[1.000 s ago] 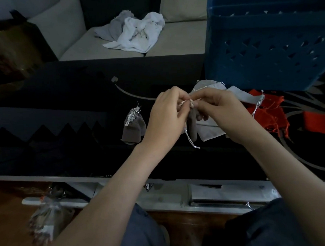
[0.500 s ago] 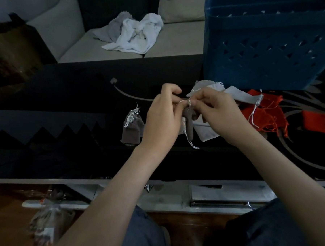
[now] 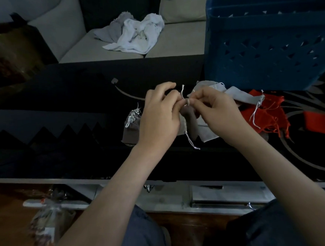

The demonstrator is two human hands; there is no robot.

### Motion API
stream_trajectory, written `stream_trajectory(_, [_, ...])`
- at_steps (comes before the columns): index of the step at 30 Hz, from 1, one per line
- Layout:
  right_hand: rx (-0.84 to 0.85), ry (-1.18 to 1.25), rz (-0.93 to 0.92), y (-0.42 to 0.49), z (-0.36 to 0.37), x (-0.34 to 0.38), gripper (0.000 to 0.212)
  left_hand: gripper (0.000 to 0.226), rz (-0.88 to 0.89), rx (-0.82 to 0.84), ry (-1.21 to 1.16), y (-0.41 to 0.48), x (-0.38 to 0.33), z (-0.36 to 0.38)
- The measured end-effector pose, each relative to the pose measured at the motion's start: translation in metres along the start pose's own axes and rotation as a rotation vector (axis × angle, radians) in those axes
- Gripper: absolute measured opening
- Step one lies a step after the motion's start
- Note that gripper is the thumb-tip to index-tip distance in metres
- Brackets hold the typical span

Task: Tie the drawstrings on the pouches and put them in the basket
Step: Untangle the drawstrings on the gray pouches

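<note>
Now | cord point(image 3: 182, 90) end stands up between hands, unseen a second ago | left hand point(image 3: 157, 114) and right hand point(image 3: 214, 109) both pinch cord at pouch point(image 3: 191, 122) neck, above table point(image 3: 63, 109) middle | knot likely half-made; basket point(image 3: 267, 47) at far right corner.

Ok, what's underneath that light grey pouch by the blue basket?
The light grey pouch overlaps a red pouch at its drawstring end. The right hand covers its near part, so what lies under there is hidden.
</note>
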State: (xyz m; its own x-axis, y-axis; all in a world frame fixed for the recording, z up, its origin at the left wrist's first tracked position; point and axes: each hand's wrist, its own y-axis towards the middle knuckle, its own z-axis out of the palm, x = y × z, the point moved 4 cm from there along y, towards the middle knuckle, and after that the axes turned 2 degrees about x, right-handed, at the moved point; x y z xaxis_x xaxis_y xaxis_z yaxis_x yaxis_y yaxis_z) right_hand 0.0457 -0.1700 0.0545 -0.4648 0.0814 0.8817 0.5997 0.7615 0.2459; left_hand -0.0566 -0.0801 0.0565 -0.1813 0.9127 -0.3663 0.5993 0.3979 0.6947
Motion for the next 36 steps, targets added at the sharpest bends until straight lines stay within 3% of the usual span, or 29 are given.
stream_trajectory(3, [-0.062, -0.073, 0.031, 0.003, -0.005, -0.005, 0.01, 0.012, -0.083, 0.093, -0.108, 0.003, 0.006, 0.004])
stream_trajectory(8, [-0.106, -0.098, 0.055, 0.006, -0.005, -0.009, 0.012, 0.026, -0.433, 0.282, -0.512, 0.002, 0.011, 0.006])
stream_trajectory(12, [-0.17, -0.072, 0.061, 0.008, 0.001, -0.007, 0.015, 0.03, -0.504, 0.311, -0.778, 0.0, 0.007, 0.005])
stream_trajectory(15, [-0.213, 0.021, 0.083, 0.01, 0.007, -0.007, 0.016, 0.025, -0.555, 0.334, -0.793, 0.001, 0.007, 0.006])
stream_trajectory(20, [-0.076, 0.121, 0.132, 0.016, 0.022, -0.01, 0.018, 0.026, -0.782, 0.495, -0.814, -0.005, 0.025, 0.002])
stream_trajectory(25, [0.094, 0.126, 0.192, 0.02, 0.045, -0.014, 0.019, 0.034, -0.763, 0.594, -0.545, -0.014, 0.06, -0.022])
stream_trajectory(33, [0.331, -0.192, 0.119, 0.018, 0.08, -0.018, 0.011, 0.01, -0.773, 0.668, -0.02, -0.03, 0.097, -0.041])
stream_trajectory(36, [0.428, -0.239, 0.105, 0.016, 0.096, -0.023, 0.007, 0.024, -0.894, 0.698, 0.147, -0.037, 0.105, -0.041])
